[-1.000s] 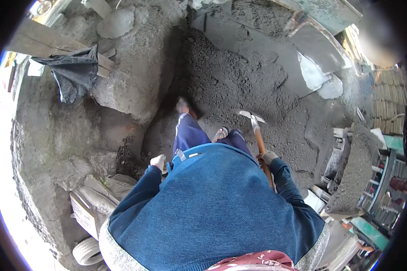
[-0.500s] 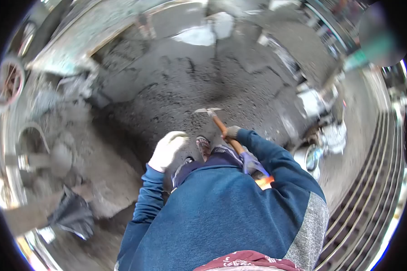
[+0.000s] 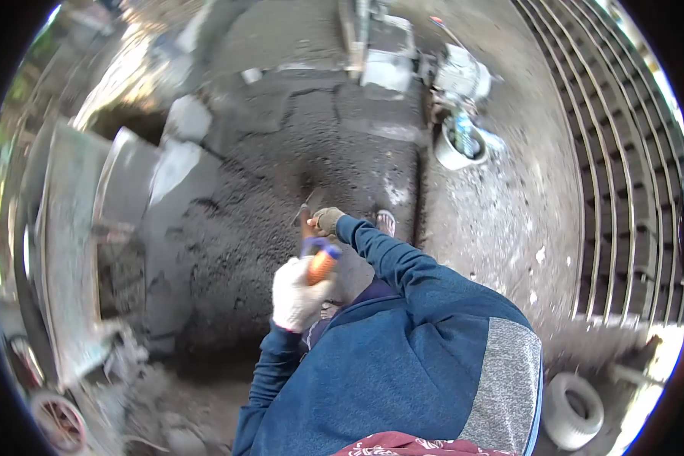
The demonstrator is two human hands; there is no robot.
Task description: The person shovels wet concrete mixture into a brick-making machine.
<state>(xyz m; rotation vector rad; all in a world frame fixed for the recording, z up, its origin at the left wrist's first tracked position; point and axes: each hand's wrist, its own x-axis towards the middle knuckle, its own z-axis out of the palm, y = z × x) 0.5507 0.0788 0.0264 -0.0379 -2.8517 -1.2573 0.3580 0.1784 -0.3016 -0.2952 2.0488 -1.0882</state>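
Hands: two, both gloved.
Left hand [image 3: 298, 295]: fingers wrapped round the orange handle end of one hoe [image 3: 317, 262].
Right hand [image 3: 327, 221]: fingers closed on the shaft, at 12 o'clock from the left.
Hoe blade: blurred, over the grey mortar heap [image 3: 235, 228].
Buckets: one white bucket [image 3: 457, 148] at 1 o'clock.
Tyres: one tyre [image 3: 574, 410] at 4 o'clock.
Open room: bare ground [image 3: 509, 228] at 3 o'clock.

A white bucket [image 3: 459, 146] stands at the far right edge of the grey sand heap [image 3: 281, 197]; a metal grating [image 3: 623, 159] lies beyond it, a white tyre [image 3: 574, 410] nearer.
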